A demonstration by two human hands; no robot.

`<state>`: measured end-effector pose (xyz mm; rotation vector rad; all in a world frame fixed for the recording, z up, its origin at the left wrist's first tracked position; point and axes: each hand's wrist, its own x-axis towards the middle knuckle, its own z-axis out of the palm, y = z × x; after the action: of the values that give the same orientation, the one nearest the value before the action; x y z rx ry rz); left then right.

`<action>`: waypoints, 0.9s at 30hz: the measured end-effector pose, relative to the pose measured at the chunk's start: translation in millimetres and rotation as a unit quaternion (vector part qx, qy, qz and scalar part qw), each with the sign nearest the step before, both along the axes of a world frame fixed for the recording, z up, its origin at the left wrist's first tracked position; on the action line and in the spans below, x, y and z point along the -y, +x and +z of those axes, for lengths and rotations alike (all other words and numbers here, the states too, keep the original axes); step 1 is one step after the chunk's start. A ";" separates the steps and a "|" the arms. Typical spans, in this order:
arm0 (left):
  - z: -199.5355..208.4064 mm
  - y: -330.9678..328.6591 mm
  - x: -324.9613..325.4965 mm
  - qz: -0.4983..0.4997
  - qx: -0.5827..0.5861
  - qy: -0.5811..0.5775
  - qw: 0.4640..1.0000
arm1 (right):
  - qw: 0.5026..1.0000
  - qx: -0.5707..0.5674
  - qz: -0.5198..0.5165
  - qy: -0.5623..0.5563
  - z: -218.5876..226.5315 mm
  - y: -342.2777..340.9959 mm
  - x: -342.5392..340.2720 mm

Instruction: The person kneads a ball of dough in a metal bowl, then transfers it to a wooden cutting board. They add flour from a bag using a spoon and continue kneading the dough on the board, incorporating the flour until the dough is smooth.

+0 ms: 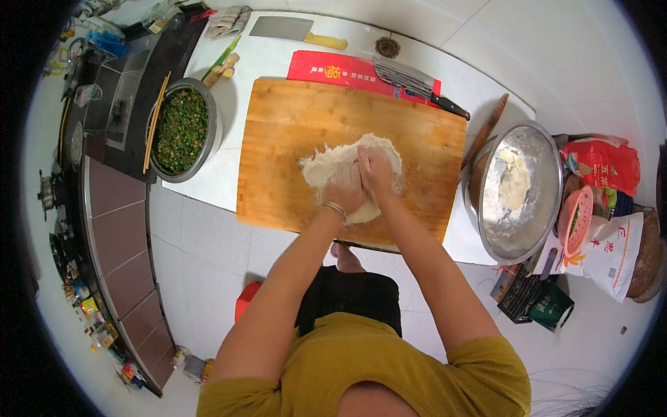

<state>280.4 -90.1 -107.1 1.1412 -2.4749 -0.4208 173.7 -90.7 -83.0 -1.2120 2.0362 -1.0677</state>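
Both my hands are pressed close together on dough (364, 213), in the middle of a wooden cutting board (278, 139). My left hand (344, 189), with a bangle at its wrist, bears down on the dough with its fingers curled in. Against it, slightly farther right, my right hand (376, 170) is closed over the same dough. Most of the dough is hidden beneath the hands; a pale edge shows on the near side. White flour (319, 167) spreads around them on the board.
Right of the board stand a steel bowl (556, 215) holding dough and flour, and a wooden rolling pin (488, 132). A slotted knife (410, 82) and a cleaver (281, 28) lie beyond. At left, chopsticks (155, 125) rest across a pot of chopped green filling (179, 131).
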 end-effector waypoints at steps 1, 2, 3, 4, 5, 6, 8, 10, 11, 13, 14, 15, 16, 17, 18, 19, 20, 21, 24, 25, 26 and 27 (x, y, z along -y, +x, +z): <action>5.4 -2.8 5.6 -0.010 -0.005 0.000 1.000 | 0.999 -0.036 0.002 0.002 -15.1 -6.0 1.6; 10.3 -4.7 13.4 -0.035 -0.018 -0.021 0.999 | 0.997 -0.073 0.003 0.003 -42.1 -14.4 4.2; 12.0 -6.7 20.4 -0.062 -0.034 -0.044 0.997 | 0.994 -0.111 0.002 0.003 -58.1 -20.2 3.8; 12.7 -7.2 26.0 -0.077 -0.028 -0.042 0.996 | 0.997 -0.076 -0.022 0.017 -55.7 -21.1 3.1; 13.3 -8.5 30.1 -0.091 -0.022 -0.041 0.995 | 0.998 -0.040 -0.043 0.030 -45.0 -22.4 4.0; 14.0 -9.8 34.4 -0.105 -0.015 -0.039 0.994 | 0.997 -0.004 -0.065 0.043 -33.4 -23.5 4.6; 12.0 -9.1 38.2 -0.139 -0.004 0.037 0.990 | 0.985 0.095 -0.096 0.109 18.1 -20.0 0.8; 26.5 -5.8 35.7 -0.141 0.028 0.155 0.977 | 0.979 0.119 -0.114 0.119 24.6 -20.5 -8.9; 47.5 -1.4 34.3 -0.121 0.053 0.234 0.963 | 0.985 0.092 -0.114 0.097 12.4 -19.2 -14.1; 58.0 7.9 38.4 -0.115 0.107 0.326 0.932 | 0.988 0.052 -0.118 0.084 3.2 -14.0 -18.4; 54.2 12.6 45.1 -0.130 0.135 0.340 0.922 | 0.987 0.040 -0.123 0.093 5.2 -9.1 -17.7; 53.2 15.8 49.5 -0.145 0.163 0.354 0.910 | 0.986 0.027 -0.128 0.102 7.9 -4.3 -16.7; 58.5 16.5 48.0 -0.147 0.183 0.339 0.911 | 0.984 0.035 -0.124 0.120 14.6 -1.0 -16.5; 66.6 17.2 44.8 -0.149 0.203 0.324 0.912 | 0.982 0.043 -0.121 0.138 25.0 2.0 -15.5; 71.9 18.0 41.6 -0.150 0.224 0.309 0.912 | 0.980 0.050 -0.117 0.156 31.3 5.6 -14.7; 72.1 18.8 36.3 -0.142 0.220 0.291 0.920 | 0.988 -0.034 -0.113 0.099 26.6 11.1 -18.5; 67.2 19.0 31.8 -0.135 0.217 0.273 0.927 | 0.986 -0.119 -0.109 0.043 15.8 17.2 -22.9; 62.2 19.1 27.3 -0.128 0.213 0.256 0.934 | 0.974 -0.203 -0.103 -0.014 7.0 20.7 -27.5; 48.8 22.3 14.8 -0.112 0.164 0.169 0.965 | 0.976 -0.178 -0.097 -0.076 10.1 24.4 -35.3; 43.1 22.3 13.6 -0.111 0.147 0.151 0.971 | 0.971 -0.200 -0.086 -0.095 7.1 22.3 -34.2; 37.8 22.4 13.1 -0.109 0.130 0.132 0.977 | 0.965 -0.223 -0.075 -0.115 3.9 19.9 -32.4; 32.4 22.6 13.6 -0.107 0.113 0.114 0.981 | 0.958 -0.245 -0.063 -0.134 0.9 18.0 -30.8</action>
<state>303.0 -103.7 -74.7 1.0609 -2.8204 -0.6875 191.7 -59.9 -82.0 -1.6331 2.4220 -1.2266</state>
